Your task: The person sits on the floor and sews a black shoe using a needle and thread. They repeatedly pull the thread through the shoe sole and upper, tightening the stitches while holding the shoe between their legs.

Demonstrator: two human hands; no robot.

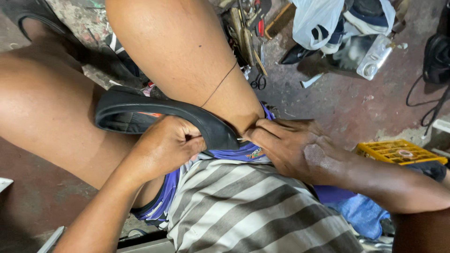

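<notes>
Head view: left hand [166, 145] grips the black flat shoe [159, 115] lying across the lap between the knees, fingers closed around its edge. Right hand [293, 147] pinches a thin needle-like tool [241, 139] at the shoe's tip, fingers closed.

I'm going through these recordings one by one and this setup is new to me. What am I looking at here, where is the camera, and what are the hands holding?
There is no machine: one camera on a person's head looks down at their lap and bare hands. The left hand grips a black shoe that rests across the thighs. The right hand pinches something thin and metallic, perhaps a needle, at the shoe's pointed end; it is too small to be sure. A thin thread runs over the knee. On the stained floor behind lie scissors, a white plastic bag and a yellow crate.
</notes>
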